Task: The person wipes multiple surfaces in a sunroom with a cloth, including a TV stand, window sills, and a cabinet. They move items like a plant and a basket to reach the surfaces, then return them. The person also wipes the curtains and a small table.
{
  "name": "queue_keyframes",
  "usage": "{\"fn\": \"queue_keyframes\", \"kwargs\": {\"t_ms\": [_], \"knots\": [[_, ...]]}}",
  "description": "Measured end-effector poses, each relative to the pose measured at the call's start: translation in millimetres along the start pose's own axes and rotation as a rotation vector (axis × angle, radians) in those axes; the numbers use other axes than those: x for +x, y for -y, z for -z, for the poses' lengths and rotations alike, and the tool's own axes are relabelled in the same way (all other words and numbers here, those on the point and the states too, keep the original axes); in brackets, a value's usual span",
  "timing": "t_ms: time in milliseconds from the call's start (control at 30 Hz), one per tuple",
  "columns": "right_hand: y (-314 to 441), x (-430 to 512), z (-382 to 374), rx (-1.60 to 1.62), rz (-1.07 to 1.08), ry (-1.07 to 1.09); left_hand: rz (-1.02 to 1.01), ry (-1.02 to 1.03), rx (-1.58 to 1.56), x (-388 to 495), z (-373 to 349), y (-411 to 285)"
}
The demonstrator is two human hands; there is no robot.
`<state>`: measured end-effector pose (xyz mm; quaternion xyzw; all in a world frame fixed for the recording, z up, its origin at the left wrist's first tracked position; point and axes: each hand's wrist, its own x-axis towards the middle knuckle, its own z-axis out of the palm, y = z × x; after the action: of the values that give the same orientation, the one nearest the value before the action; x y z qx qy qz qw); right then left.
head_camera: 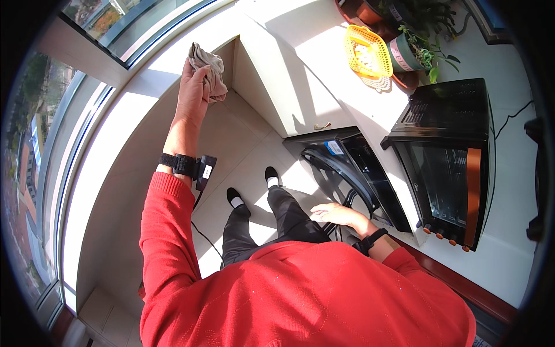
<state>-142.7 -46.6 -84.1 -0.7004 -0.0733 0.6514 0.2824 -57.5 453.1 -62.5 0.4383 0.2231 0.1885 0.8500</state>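
Observation:
My left hand (194, 89) grips a folded grey-beige cloth (210, 76), with the thumb pressed on its near side. Both are stretched out beside the white window sill (134, 93), near the inner corner where it meets the counter. Lower on the right, my right hand (336, 214) hangs by my thigh with loosely extended fingers and nothing visible in it. It is nearest to a black front-loading washing machine (342, 173) set under the counter; its round door appears to stand ajar. A strapped device (204, 171) with a cable sits on my left wrist.
On the white counter (323, 52) stand a yellow plastic basket (386, 54), a green plant pot (403, 53) and a black toaster oven (442, 117) with an orange handle. A cable (206, 237) hangs beside my legs. Sunlit window panes (156, 21) run along the left.

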Motion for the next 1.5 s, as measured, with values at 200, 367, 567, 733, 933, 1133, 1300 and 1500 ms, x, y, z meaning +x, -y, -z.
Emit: {"fn": "queue_keyframes", "kwargs": {"t_ms": [200, 367, 567, 733, 933, 1133, 1300, 1500], "knots": [[-93.9, -45.2, 21.3, 0.276, 0.082, -0.129, -0.121, -0.010, 0.042, 78.9, -46.1, -4.4], [-153.4, -84.4, 7.1, 0.332, 0.093, -0.422, -0.166, 0.080, 0.183, 148.7, -58.3, 5.0], [-213.7, -130.1, -47.8, 0.684, -0.435, -0.569, -0.016, 0.060, 0.135, 210.6, -71.6, 35.3], [-240.6, -147.6, -99.2, 0.749, -0.542, -0.530, -0.043, -0.025, 0.292, 211.4, -92.1, 56.5], [-251.7, -143.4, -115.6, 0.768, -0.521, -0.504, -0.112, -0.112, 0.249, 122.1, -144.2, 95.0], [-261.5, -129.1, -102.3, 0.778, -0.422, -0.584, 0.044, -0.061, 0.201, -4.7, -213.4, 131.7], [-256.6, -121.3, -96.9, 0.768, -0.338, -0.562, 0.257, 0.029, 0.297, -118.9, -266.7, 155.8], [-258.4, -108.8, -103.7, 0.843, -0.243, -0.552, 0.482, 0.322, 0.174, -179.0, -259.4, 136.7]]}}
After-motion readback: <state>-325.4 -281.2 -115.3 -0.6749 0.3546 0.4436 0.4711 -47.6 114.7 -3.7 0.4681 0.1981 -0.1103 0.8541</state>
